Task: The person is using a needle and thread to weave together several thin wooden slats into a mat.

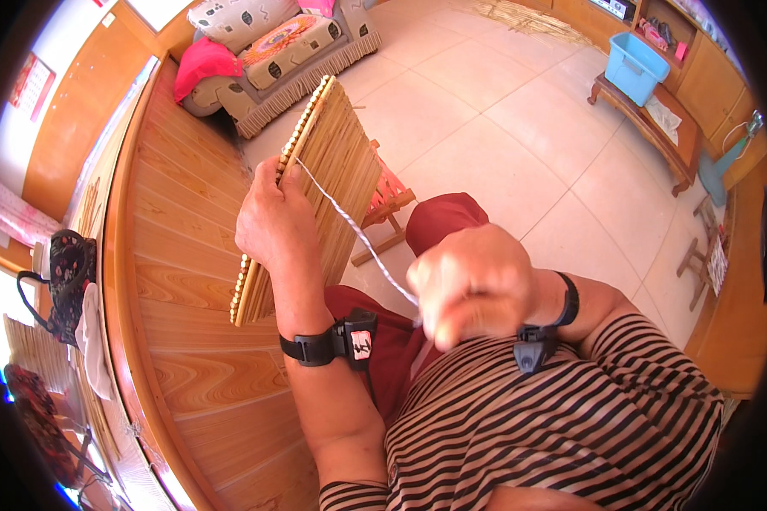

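Note:
A mat of thin straw-coloured stalks (339, 183) stands tilted, its row of stalk ends facing left. Along that edge my left hand (277, 217) is closed on it, thumb and fingers pinching near the upper middle. A white twisted cord (349, 223) runs from the mat's edge beside the left fingertips, down and right to my right hand (473, 285). That hand is closed on the cord in front of my chest, and it is blurred by motion. The cord looks stretched nearly straight with a slight sag.
At the left stands a wooden panelled surface (196, 341) close to the mat. A small wooden stand with pink cloth (388, 187) is behind the mat. Farther off are a sofa (290, 51), loose stalks on the floor (533, 21) and a blue bin (636, 68) on a low table (656, 128).

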Motion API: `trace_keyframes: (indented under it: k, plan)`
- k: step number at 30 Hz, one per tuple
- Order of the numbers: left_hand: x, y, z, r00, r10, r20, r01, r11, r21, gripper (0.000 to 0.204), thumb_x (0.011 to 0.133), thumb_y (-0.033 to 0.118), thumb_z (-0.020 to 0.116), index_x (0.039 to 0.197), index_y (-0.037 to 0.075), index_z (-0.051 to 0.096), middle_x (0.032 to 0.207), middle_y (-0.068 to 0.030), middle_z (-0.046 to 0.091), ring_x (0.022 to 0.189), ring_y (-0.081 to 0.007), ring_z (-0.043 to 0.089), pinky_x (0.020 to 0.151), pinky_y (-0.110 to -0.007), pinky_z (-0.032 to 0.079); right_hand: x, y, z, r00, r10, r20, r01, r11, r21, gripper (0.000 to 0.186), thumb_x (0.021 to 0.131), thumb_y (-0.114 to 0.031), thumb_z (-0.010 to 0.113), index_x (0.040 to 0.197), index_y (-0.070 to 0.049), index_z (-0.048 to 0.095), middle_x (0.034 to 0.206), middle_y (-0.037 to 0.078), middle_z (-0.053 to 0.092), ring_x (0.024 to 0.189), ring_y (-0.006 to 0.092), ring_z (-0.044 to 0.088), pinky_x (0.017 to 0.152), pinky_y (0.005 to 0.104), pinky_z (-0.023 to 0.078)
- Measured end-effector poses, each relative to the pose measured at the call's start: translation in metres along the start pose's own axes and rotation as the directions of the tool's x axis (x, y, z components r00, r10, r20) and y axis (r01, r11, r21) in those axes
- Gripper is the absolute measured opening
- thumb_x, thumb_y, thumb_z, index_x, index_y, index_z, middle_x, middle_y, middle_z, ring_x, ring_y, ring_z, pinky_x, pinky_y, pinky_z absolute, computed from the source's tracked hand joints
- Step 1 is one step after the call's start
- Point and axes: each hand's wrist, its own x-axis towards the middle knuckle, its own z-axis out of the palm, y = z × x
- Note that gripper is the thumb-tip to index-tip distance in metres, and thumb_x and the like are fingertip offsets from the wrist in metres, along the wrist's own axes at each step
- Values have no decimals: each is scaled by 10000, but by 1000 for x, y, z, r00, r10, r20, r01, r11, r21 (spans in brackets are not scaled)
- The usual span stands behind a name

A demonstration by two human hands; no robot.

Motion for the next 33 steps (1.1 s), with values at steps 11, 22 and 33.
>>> trace_keyframes:
  k: [11, 22, 33]
  plan:
    - [-9, 22, 15, 974, 216, -73, -216, 976, -5, 231, 881, 304, 617, 1089, 205, 633, 943, -47, 699, 858, -293, 663, 721, -431, 494, -131, 55, -48, 539, 584, -607, -581, 780, 234, 180, 959, -186, 593, 831, -60, 583, 680, -38, 506, 582, 30, 378, 511, 185, 301]
    - [-2, 12, 5, 996, 81, 37, -78, 993, -85, 185, 860, 275, 644, 1016, 176, 649, 916, -73, 692, 840, -311, 657, 703, -447, 502, -128, 63, -39, 586, 710, -390, -553, 702, 449, 161, 961, -188, 583, 872, -57, 555, 663, -28, 496, 570, 27, 394, 493, 179, 310]
    - [22, 1, 14, 998, 52, 36, -50, 996, -69, 255, 883, 344, 617, 1122, 262, 656, 952, -101, 701, 892, -332, 656, 748, -428, 507, -96, 96, -31, 528, 779, -338, -714, 623, 320, 142, 968, -164, 564, 859, -72, 578, 689, -29, 533, 567, 20, 411, 486, 179, 286]
